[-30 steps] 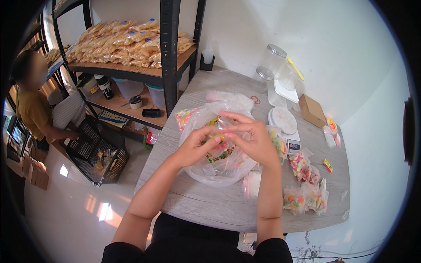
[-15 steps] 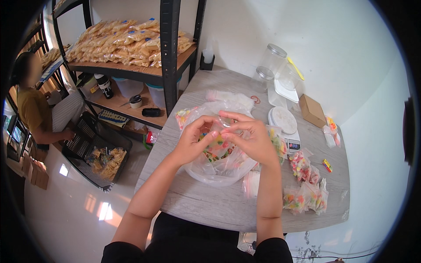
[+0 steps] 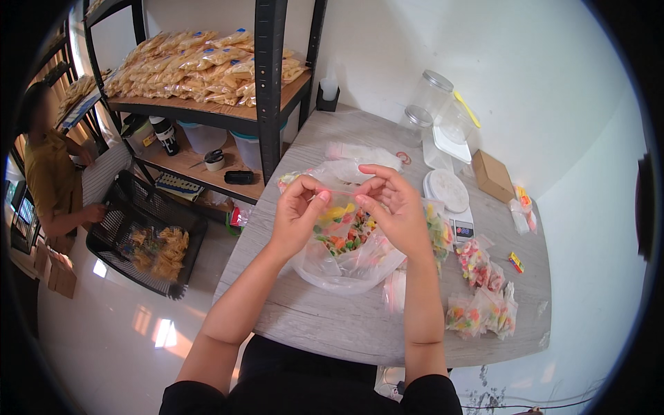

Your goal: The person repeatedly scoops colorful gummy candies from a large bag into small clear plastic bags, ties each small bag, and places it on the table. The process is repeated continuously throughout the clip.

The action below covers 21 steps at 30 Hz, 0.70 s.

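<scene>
My left hand (image 3: 299, 216) and my right hand (image 3: 391, 211) are side by side over a large clear plastic bag (image 3: 344, 279) on the table. Between them hangs a small clear zip bag (image 3: 339, 193), its top edge pinched at either end by thumb and fingers. How much is inside it is hard to make out. Below, the large bag gapes around many small, colourful candies (image 3: 342, 240) in red, green, orange and yellow. A yellow piece (image 3: 337, 211), perhaps a scoop, shows among them.
Filled candy packets (image 3: 482, 309) lie at the right, near a kitchen scale (image 3: 458, 220). Clear jars (image 3: 416, 123) and a brown box (image 3: 492, 174) stand farther back. At the left are a shelf of snack bags (image 3: 200, 69) and a person (image 3: 59, 187) gripping a black crate (image 3: 149, 238).
My hands have drawn slightly apart, with the small zip bag's top edge stretched between them. At the left, the person has risen somewhat and the black crate has shifted and tilted.
</scene>
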Motion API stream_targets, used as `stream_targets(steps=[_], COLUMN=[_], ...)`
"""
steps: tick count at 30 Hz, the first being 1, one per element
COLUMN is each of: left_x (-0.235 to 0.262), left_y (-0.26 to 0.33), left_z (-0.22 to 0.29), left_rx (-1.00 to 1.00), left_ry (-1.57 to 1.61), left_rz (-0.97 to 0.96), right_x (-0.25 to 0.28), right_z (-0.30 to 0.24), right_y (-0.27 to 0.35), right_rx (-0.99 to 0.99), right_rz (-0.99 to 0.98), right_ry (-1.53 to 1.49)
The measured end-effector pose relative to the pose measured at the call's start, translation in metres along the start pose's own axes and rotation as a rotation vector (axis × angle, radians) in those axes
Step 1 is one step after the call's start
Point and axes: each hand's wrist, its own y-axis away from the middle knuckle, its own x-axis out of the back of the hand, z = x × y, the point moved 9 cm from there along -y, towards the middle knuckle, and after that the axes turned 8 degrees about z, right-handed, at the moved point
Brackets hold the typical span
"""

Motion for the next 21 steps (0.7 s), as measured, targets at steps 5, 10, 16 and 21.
stream_targets(steps=[5,10,16,21], left_x=[-0.0003,0.0011,0.0003,-0.0046], left_y=[0.0012,0.0009,0.001,0.0034], left_z=[0.0006,0.005,0.0086,0.007], left_rx=[0.034,0.0,-0.043,-0.024], left_ry=[0.004,-0.02,-0.047,-0.114], left_rz=[-0.002,0.009,-0.001,-0.05], right_x=[0.0028,0.0036,0.0039,-0.0021], right_z=[-0.0046,-0.0077,-0.008,-0.0084], right_y=[0.0001,0.0013,0.0013,0.0043], right_rx=[0.026,0.06,0.099,0.084], right_rz=[0.06,0.076,0.104,0.057], right_ry=[-0.011,0.044,0.095,0.079])
